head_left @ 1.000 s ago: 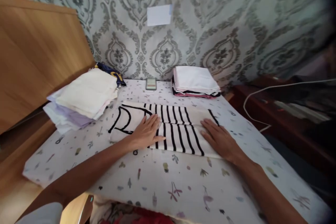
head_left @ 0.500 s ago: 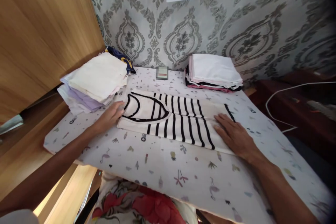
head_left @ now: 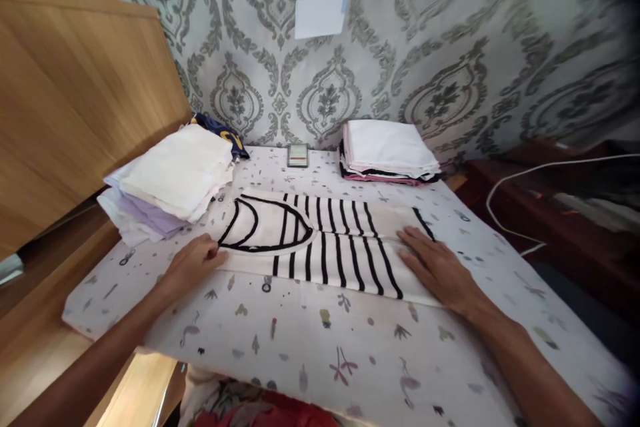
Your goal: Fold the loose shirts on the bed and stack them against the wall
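A: Where does the striped garment (head_left: 345, 240) lie?

B: Flat on the patterned cloth (head_left: 300, 327) that covers the table, stretched out lengthwise from left to right between the person's two hands. It is white with black stripes, and its black-edged neckline points left. A line runs lengthwise along the middle of the striped part.

A: And the left hand (head_left: 193, 267)?

B: At the corner of the neckline end, with its fingers curled in near the thumb. Whether any fabric is pinched between them, one cannot tell.

A: The right hand (head_left: 443, 273)?

B: It rests palm down on the plain end, fingers extended and nothing clamped, close to the black band at that edge.

A: What stands around it?

B: Behind and to the left, a stack of cream, white and lilac fabric (head_left: 175, 170), with a navy piece (head_left: 220, 133) showing behind it. At the back right, a neater folded pile (head_left: 387, 147), white on top, with pink and black layers below. Between the two, near the wall, lies a small rectangular object (head_left: 298, 155).

A: Beyond the table?

B: A wooden cabinet (head_left: 85, 113) on the left, a pale cord (head_left: 565, 163) on the right.
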Demonstrator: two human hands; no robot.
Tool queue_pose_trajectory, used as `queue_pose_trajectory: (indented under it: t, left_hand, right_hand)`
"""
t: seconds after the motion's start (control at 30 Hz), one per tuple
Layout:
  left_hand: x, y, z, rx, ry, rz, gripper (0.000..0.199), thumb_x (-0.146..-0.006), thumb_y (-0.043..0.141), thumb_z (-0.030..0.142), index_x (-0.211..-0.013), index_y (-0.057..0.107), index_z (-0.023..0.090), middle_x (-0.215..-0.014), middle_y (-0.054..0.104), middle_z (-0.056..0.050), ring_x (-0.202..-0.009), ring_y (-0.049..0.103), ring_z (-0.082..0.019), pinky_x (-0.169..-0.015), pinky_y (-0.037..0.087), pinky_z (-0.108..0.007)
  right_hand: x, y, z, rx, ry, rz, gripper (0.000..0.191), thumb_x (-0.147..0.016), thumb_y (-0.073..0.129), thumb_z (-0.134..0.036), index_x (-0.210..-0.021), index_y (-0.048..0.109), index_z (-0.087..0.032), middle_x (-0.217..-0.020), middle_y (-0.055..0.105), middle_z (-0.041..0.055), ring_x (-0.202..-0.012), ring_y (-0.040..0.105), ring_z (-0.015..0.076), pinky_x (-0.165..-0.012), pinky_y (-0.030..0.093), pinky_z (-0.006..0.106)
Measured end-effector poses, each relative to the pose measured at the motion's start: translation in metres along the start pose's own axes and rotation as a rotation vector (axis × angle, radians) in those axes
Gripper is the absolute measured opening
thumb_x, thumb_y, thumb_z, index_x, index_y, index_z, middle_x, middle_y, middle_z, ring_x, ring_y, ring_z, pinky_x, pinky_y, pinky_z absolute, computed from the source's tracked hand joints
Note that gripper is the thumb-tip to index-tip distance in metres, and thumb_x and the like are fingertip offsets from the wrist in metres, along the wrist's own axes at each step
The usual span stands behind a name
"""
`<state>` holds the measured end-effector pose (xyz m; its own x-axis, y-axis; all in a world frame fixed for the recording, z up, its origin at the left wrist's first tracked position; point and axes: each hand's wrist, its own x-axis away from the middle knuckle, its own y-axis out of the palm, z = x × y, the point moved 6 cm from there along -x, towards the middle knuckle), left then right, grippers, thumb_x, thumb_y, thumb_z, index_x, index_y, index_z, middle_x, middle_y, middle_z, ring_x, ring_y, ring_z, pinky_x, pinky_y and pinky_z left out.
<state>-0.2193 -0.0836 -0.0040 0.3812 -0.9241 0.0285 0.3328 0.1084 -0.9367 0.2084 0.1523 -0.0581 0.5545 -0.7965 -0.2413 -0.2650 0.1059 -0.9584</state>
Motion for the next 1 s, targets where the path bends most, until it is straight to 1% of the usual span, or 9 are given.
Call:
queue_pose_trajectory:
  t: [0.1,0.2,0.3,0.47,0.6,0.73,0.8,0.87,1.0]
  left_hand:
    - [-0.002,-0.003,-0.002,-0.058,0.027,-0.024,0.036,-0.082,0.042,0.052,-0.061,0.037,0.024,-0.071,0.054,-0.001,-0.068,0.054,-0.022,-0.064,0.038,-0.034]
    - [-0.006,-0.016,0.024,-0.123,0.176,0.103,0.029,-0.081,0.046,0.055,-0.076,0.052,0.027,-0.081,0.061,-0.006,-0.08,0.058,-0.03,-0.07,0.044,-0.041]
    - [-0.012,-0.018,0.081,-0.069,0.415,0.175,0.037,-0.087,0.045,0.057,-0.105,0.057,0.027,-0.105,0.064,-0.012,-0.101,0.059,-0.034,-0.082,0.047,-0.046]
    - [-0.053,0.024,0.198,0.145,0.739,-0.167,0.039,-0.097,0.037,0.052,-0.118,0.055,0.025,-0.12,0.061,-0.013,-0.102,0.062,-0.028,-0.084,0.05,-0.038]
    - [-0.118,0.065,0.273,0.265,0.754,-0.401,0.032,-0.093,0.045,0.045,-0.108,0.061,0.022,-0.12,0.065,-0.012,-0.104,0.065,-0.026,-0.083,0.052,-0.033]
    - [-0.162,0.093,0.323,0.284,0.742,-0.359,0.024,-0.088,0.051,0.031,-0.102,0.064,0.017,-0.112,0.069,-0.012,-0.106,0.066,-0.027,-0.091,0.051,-0.036]
    - [-0.17,0.1,0.325,0.275,0.734,-0.316,0.026,-0.087,0.05,0.027,-0.106,0.063,0.016,-0.117,0.067,-0.013,-0.11,0.063,-0.028,-0.096,0.05,-0.039]
    - [-0.178,0.098,0.305,0.259,0.708,-0.262,0.029,-0.088,0.049,0.028,-0.112,0.062,0.016,-0.124,0.063,-0.014,-0.115,0.06,-0.028,-0.1,0.047,-0.04]
    - [-0.203,0.054,0.204,0.061,0.498,-0.017,0.031,-0.087,0.05,0.029,-0.114,0.062,0.019,-0.128,0.06,-0.013,-0.125,0.051,-0.03,-0.109,0.039,-0.044]
  right_hand:
    - [0.001,-0.007,-0.004,-0.043,0.027,-0.014,0.057,-0.099,0.032,-0.052,-0.141,0.055,-0.023,-0.152,0.05,0.0109,-0.142,0.044,0.0298,-0.115,0.037,0.054]
    - [0.001,-0.019,-0.005,-0.171,0.054,0.02,0.053,-0.1,0.032,-0.049,-0.138,0.057,-0.022,-0.15,0.052,0.0118,-0.141,0.046,0.0273,-0.116,0.037,0.05]
    - [0.002,-0.033,0.006,-0.274,0.168,0.125,0.048,-0.1,0.035,-0.043,-0.134,0.06,-0.021,-0.144,0.057,0.0128,-0.134,0.053,0.0268,-0.109,0.045,0.047]
    - [0.023,-0.048,0.025,-0.243,0.414,0.177,0.044,-0.096,0.04,-0.032,-0.132,0.06,-0.016,-0.124,0.065,0.0156,-0.104,0.067,0.0248,-0.092,0.053,0.04]
    - [0.059,-0.057,0.022,-0.156,0.531,0.15,0.045,-0.096,0.042,-0.037,-0.13,0.061,-0.015,-0.111,0.064,0.0148,-0.095,0.067,0.0255,-0.087,0.054,0.04]
    - [0.089,-0.061,0.016,-0.172,0.508,0.16,0.046,-0.096,0.041,-0.041,-0.129,0.06,-0.015,-0.11,0.062,0.0143,-0.099,0.065,0.0265,-0.087,0.054,0.04]
    - [0.098,-0.063,0.015,-0.194,0.468,0.2,0.045,-0.096,0.041,-0.041,-0.128,0.06,-0.016,-0.112,0.063,0.0146,-0.102,0.065,0.0276,-0.087,0.055,0.041]
    - [0.102,-0.068,0.01,-0.184,0.446,0.259,0.044,-0.096,0.042,-0.042,-0.127,0.06,-0.018,-0.113,0.063,0.0157,-0.103,0.064,0.0302,-0.088,0.054,0.045]
    - [0.085,-0.076,-0.049,-0.239,0.294,0.307,0.036,-0.097,0.046,-0.038,-0.123,0.064,-0.02,-0.115,0.064,0.0154,-0.104,0.064,0.0305,-0.091,0.054,0.046]
